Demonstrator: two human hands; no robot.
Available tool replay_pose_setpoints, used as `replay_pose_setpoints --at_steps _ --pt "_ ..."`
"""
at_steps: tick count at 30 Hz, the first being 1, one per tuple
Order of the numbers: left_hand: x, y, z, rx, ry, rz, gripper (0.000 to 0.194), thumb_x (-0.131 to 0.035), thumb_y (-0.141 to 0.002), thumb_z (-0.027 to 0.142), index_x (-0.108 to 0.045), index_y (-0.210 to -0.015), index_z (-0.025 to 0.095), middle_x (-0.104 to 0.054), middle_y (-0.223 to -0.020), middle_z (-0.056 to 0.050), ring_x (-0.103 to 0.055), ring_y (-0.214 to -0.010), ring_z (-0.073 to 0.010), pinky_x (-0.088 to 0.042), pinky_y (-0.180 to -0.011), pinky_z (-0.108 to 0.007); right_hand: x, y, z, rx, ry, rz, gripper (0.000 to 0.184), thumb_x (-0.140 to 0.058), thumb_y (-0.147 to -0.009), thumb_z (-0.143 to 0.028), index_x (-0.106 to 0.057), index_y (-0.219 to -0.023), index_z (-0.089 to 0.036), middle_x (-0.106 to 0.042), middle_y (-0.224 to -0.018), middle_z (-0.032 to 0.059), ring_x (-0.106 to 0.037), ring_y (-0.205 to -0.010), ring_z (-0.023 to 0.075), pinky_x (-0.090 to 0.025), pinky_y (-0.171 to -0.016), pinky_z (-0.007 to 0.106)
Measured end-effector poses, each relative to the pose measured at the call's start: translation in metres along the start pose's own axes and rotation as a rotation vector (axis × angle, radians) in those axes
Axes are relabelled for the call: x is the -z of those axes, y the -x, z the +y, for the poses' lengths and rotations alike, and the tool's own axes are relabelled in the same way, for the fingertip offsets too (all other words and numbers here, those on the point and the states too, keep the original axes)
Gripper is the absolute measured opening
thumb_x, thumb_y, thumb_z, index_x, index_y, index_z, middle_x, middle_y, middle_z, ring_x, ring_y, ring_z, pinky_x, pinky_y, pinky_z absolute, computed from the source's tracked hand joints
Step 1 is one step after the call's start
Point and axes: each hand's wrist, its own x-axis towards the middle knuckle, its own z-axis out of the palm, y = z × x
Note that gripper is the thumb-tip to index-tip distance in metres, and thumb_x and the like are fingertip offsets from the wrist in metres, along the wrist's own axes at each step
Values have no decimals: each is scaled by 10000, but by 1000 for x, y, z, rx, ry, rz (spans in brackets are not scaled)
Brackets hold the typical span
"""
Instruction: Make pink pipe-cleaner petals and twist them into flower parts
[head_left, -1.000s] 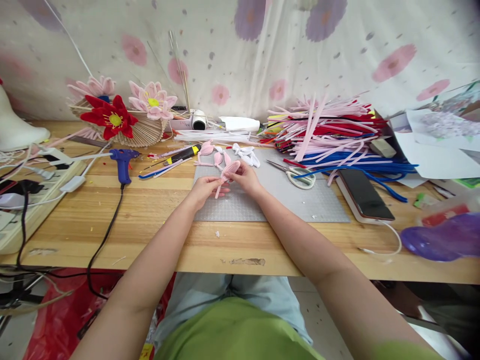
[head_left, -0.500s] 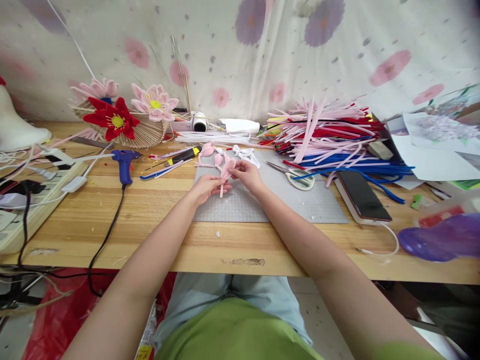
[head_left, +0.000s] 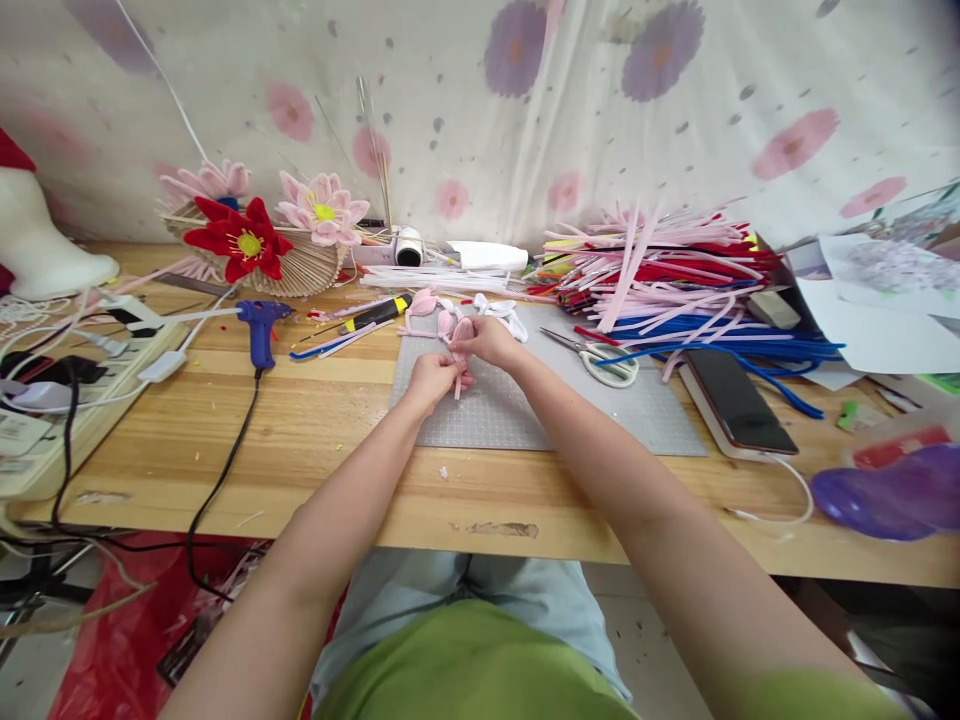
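Observation:
A pink fuzzy petal (head_left: 461, 332) made of pipe cleaner is held between both hands above the grey cutting mat (head_left: 510, 420). My left hand (head_left: 436, 382) is closed round its lower part, and a short stem end sticks out below the fingers. My right hand (head_left: 486, 342) pinches the petal's upper side, hiding part of it. Just behind lie more pink petals (head_left: 422, 302) and white looped pieces (head_left: 506, 315) on the mat. White-handled scissors (head_left: 611, 366) rest to the right of my right hand.
A blue glue gun (head_left: 261, 330) with a cord and a yellow-black cutter (head_left: 379, 312) lie left. Pipe cleaners (head_left: 660, 260) are heaped at the back right, near a phone (head_left: 739, 400). Fuzzy flowers on a woven fan (head_left: 300, 262) stand back left; a power strip (head_left: 82, 420) is far left.
The left hand has closed in on the petal's base, its fingers now wrapped more tightly. The petal has turned more upright and shows less. The whole view has shifted slightly.

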Motion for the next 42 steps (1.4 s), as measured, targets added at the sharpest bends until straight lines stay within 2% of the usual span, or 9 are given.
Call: replay_pose_setpoints --at_steps 5,10,13,19,25,28,32,36,42 --pt "-3 -2 -6 -33 -39 -17 181 -592 -752 97 -548 -577 112 -595 -505 -14 -601 -460 -118 -469 -491 -215 1 1 -2 53 -45 -31 228 -757 -468 -217 -560 -571 -165 -479 -509 -43 -459 -595 130 -368 -588 262" --pt "5 -1 -1 -35 49 -37 120 -615 -757 151 -586 -655 94 -636 -581 -40 -625 -531 -128 -513 -595 -269 1 15 10 -31 -623 -171 322 -718 -585 -376 -613 -810 -171 -593 -700 -10 -528 -658 117 -427 -609 253" --pt "12 -1 1 -39 96 -89 131 -634 -753 196 -603 -681 91 -654 -625 -52 -628 -568 -118 -521 -620 -263 0 24 15 -106 -756 -212 338 -716 -589 -445 -610 -726 -155 -557 -616 -19 -476 -557 74 -387 -532 216" --pt "12 0 0 -43 44 -75 142 -609 -770 168 -577 -656 89 -641 -591 -43 -620 -532 -113 -520 -597 -260 -10 28 12 -117 -637 -158 334 -726 -574 -436 -580 -555 -136 -495 -480 -29 -352 -434 44 -246 -427 219" --pt "7 -3 -11 -84 -37 -81 123 -548 -792 105 -560 -670 99 -610 -532 -10 -605 -477 -101 -485 -513 -207 -8 28 10 -170 -462 -119 267 -736 -557 -356 -576 -528 -144 -475 -439 -32 -344 -408 48 -194 -410 224" --pt "8 -4 -14 -141 -48 -105 88 -584 -772 139 -571 -692 104 -618 -551 -7 -608 -484 -104 -481 -523 -211 -5 29 13 -167 -480 -138 279 -736 -556 -360 -559 -526 -145 -453 -432 -41 -336 -403 45 -191 -409 221" --pt "14 1 -8 -104 -108 -200 133 -633 -747 204 -576 -681 103 -633 -588 -26 -613 -503 -115 -487 -556 -241 -2 31 13 -161 -600 -218 344 -724 -560 -444 -591 -637 -135 -489 -492 -36 -338 -423 41 -201 -418 212" --pt "21 4 -3 -42 -180 -326 203 -661 -728 283 -590 -688 97 -634 -600 -34 -615 -506 -125 -494 -563 -258 -2 33 9 -147 -547 -151 407 -705 -569 -495 -593 -683 -121 -514 -521 -25 -364 -458 46 -217 -430 206" --pt "18 4 -7 -124 -83 -238 240 -630 -749 335 -558 -697 112 -611 -562 -6 -611 -498 -116 -501 -565 -252 -11 31 9 -175 -498 -106 370 -709 -598 -460 -510 -652 -153 -464 -474 -53 -277 -394 27 -166 -387 199"
